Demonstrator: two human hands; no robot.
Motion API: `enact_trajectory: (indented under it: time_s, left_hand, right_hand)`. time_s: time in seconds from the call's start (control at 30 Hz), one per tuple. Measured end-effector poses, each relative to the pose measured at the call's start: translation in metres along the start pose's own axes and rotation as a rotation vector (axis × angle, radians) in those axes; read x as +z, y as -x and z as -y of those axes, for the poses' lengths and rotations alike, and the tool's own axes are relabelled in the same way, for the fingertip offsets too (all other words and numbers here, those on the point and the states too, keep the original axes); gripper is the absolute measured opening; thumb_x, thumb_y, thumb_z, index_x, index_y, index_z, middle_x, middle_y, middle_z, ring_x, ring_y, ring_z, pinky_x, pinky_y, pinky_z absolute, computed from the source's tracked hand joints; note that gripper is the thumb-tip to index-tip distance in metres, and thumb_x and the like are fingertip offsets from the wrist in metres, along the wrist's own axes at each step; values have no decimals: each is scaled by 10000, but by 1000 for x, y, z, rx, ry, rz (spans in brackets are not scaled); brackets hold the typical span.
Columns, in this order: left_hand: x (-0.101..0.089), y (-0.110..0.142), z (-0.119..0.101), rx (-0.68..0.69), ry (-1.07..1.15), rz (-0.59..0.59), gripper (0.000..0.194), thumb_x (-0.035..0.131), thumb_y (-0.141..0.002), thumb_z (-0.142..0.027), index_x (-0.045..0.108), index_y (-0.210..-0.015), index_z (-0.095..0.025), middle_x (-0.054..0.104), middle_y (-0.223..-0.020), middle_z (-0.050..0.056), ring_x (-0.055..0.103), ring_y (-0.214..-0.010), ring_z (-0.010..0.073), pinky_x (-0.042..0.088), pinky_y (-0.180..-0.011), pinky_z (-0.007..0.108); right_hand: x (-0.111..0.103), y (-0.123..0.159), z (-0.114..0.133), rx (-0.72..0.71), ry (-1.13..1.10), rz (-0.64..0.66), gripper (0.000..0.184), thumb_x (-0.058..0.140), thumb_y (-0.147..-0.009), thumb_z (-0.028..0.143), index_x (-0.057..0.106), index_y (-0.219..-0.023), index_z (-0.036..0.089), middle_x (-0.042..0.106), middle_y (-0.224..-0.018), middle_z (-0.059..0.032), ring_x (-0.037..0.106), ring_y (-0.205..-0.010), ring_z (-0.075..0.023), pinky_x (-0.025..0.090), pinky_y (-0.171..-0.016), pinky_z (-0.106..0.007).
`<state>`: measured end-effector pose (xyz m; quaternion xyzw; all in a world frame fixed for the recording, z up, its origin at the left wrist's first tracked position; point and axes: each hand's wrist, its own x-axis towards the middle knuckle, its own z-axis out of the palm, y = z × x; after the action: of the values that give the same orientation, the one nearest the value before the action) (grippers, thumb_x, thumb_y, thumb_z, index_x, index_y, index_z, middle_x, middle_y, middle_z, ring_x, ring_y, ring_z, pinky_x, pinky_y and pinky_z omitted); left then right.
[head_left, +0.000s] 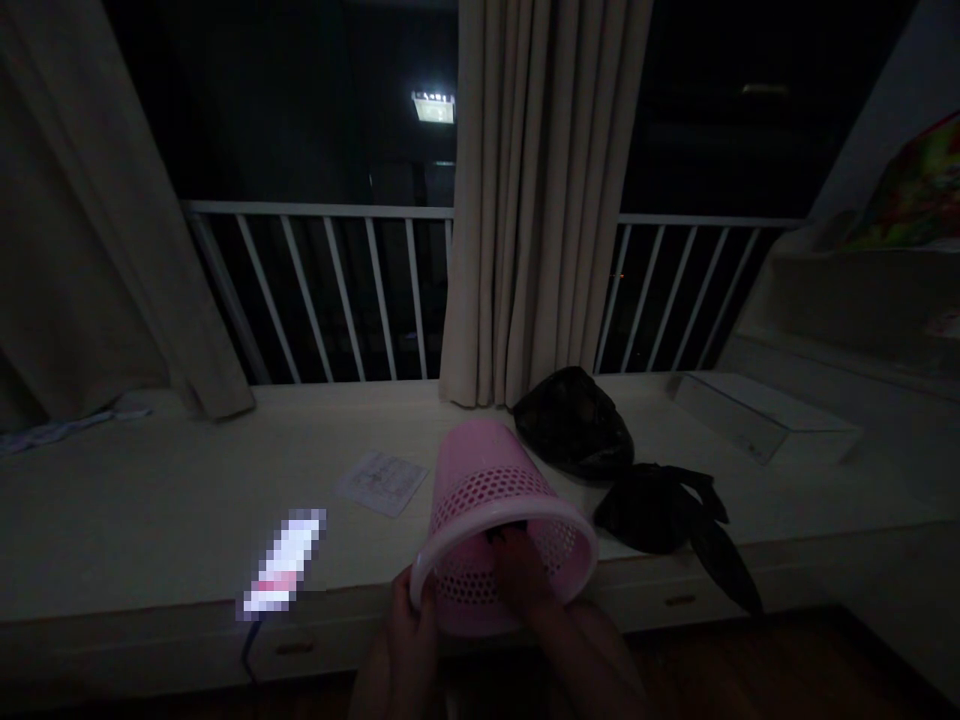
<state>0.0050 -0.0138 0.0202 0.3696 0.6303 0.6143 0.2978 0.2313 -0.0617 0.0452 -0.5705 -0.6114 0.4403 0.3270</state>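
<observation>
A pink plastic wastebasket (480, 450) lies tipped on the front of the white ledge, its open mouth facing me. My left hand (412, 610) grips the rim at the left, thumb and fingers closed around it. Inside the mouth is my right hand (517, 575), its fingers curled at a small dark piece (506, 530) that I cannot make out in the dim light. Right of the basket sits a knotted black plastic bag (652, 510), its loose ends hanging over the edge. Behind it rests another full-looking black bag (574, 425).
A sheet of paper (384, 482) and a lit, blurred-out phone-like screen (285, 562) with a cable lie on the ledge (187, 500) to the left. A white box (765, 410) stands at the right. Curtains (536, 200) and a railing (322, 212) line the back.
</observation>
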Motion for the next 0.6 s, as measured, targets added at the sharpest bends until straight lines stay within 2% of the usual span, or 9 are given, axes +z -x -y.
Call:
enact_trajectory:
  time_s: [0.1,0.13,0.2,0.27,0.33,0.4,0.5,0.6]
  left_hand:
    - [-1,-1,4,8,-7,11,615,553,-680,-680,595,-972,-141,672,-868,100,625,-807,254,496,-738,364]
    - [-1,-1,5,11,-8,9,608,555,-682,-673,598,-971,-140,673,-868,99,625,-806,254,495,-741,365]
    - [-2,-2,8,16,-8,9,591,556,-690,-657,600,-976,-142,674,-871,96,624,-808,253,494,-745,367]
    - [-2,-2,9,18,-1,12,576,565,-687,-649,601,-970,-149,675,-871,93,625,-811,253,495,-749,369]
    - [-2,-2,8,18,7,7,562,573,-681,-651,600,-951,-159,676,-865,88,627,-816,253,496,-751,366]
    - [-2,-1,7,12,8,4,559,569,-682,-656,595,-947,-164,674,-856,83,627,-813,251,498,-742,359]
    - [-2,0,5,-3,-9,4,574,563,-681,-661,586,-957,-159,671,-857,84,625,-812,253,499,-735,358]
    - [-1,-1,5,2,-4,1,580,572,-661,-663,584,-942,-156,672,-846,87,625,-809,257,498,-732,359]
  right_hand:
    - [13,-29,-37,57,128,-14,496,200,-975,341,304,-1459,354,526,-1320,-30,581,-1064,-156,482,-823,-229]
    - [21,-48,-49,89,180,-14,501,187,-969,323,387,-1428,321,609,-1194,-67,623,-917,-183,492,-748,-269]
    - [38,-95,-67,102,276,20,515,192,-959,314,529,-1339,233,662,-1006,-130,616,-754,-206,476,-729,-310]
    - [55,-140,-80,86,349,40,505,224,-947,295,580,-1291,190,661,-940,-153,607,-758,-217,462,-768,-321]
    - [66,-168,-91,78,404,57,530,193,-948,291,640,-1211,182,657,-872,-155,602,-745,-219,457,-768,-325]
    - [69,-177,-101,80,444,76,559,166,-949,289,684,-1129,180,648,-795,-150,594,-702,-216,457,-753,-327]
    - [68,-174,-112,83,482,93,524,221,-942,303,725,-1010,177,630,-714,-142,583,-672,-217,455,-761,-329]
    - [67,-170,-116,74,506,82,448,311,-920,311,739,-946,180,636,-741,-147,592,-732,-226,448,-791,-324]
